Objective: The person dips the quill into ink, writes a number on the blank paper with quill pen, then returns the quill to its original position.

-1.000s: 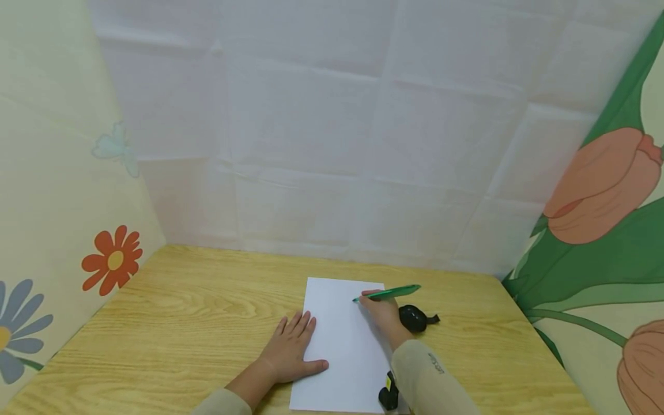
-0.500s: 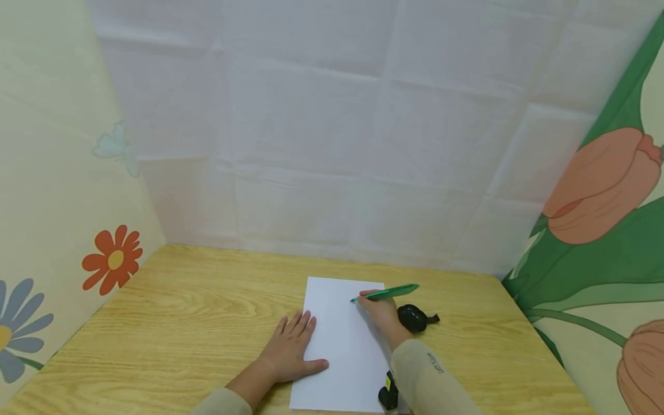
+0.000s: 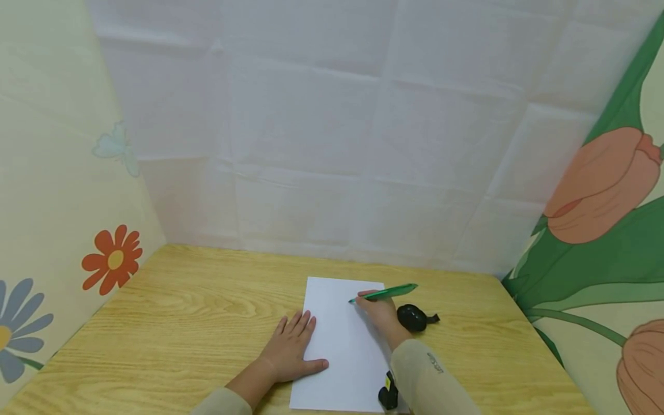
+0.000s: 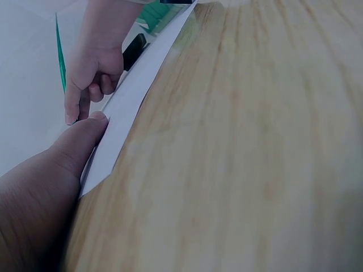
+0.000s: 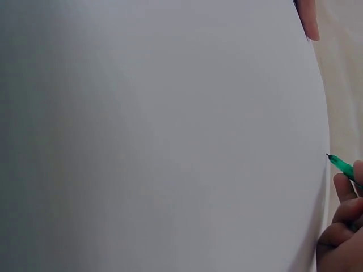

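A white sheet of paper [image 3: 339, 346] lies on the wooden table in the head view. My left hand [image 3: 290, 349] rests flat with spread fingers across its left edge, the thumb on the sheet. Over the upper right part, my right hand [image 3: 381, 314] pinches a green pen [image 3: 391, 292], its tip at the paper and its back end slanting up to the right. The right wrist view catches the pen [image 5: 340, 164] and curled fingers [image 5: 343, 215] at its right edge. No mark on the paper is distinguishable.
A round black object [image 3: 412, 318] with a short tab sits just right of my right hand. Near the sheet's lower right corner is a small black item [image 3: 388, 395] with a yellow patch. A white sheet backdrop [image 3: 311, 144] hangs behind the wooden table [image 3: 207, 305].
My right hand and the pen have slid slightly to the left over the paper. My left hand has stayed in place.
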A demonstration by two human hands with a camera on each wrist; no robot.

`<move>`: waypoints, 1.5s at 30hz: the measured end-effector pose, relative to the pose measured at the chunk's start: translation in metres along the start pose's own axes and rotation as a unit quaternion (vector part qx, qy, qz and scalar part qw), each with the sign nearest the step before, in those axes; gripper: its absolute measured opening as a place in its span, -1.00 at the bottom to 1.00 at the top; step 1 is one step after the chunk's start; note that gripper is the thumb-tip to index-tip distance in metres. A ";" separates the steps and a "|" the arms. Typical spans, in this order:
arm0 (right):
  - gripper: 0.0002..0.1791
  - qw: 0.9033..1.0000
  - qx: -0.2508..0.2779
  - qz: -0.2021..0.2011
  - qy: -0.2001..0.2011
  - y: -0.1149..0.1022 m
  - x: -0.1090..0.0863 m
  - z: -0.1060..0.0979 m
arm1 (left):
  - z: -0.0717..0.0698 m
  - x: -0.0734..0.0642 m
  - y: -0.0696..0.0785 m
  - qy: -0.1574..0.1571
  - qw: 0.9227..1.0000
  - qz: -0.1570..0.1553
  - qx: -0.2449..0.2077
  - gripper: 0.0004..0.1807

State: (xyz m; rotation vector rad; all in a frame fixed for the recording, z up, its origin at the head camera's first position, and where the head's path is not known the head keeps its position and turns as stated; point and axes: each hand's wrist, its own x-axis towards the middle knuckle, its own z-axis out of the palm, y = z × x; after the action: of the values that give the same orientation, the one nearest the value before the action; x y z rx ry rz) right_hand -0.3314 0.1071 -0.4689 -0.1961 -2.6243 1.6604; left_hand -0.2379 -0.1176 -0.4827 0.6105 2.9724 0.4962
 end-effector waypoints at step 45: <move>-0.75 0.999 0.008 -0.008 -0.043 -0.009 -0.012 0.003 | -0.002 -0.001 0.003 -0.007 1.000 -0.005 0.003 0.15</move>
State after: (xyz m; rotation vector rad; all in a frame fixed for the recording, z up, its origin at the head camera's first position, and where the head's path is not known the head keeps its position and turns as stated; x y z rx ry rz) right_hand -0.3208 0.0992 -0.4615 -0.1062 -2.6655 1.7216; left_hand -0.2360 -0.1161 -0.4793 0.5965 2.9639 0.4815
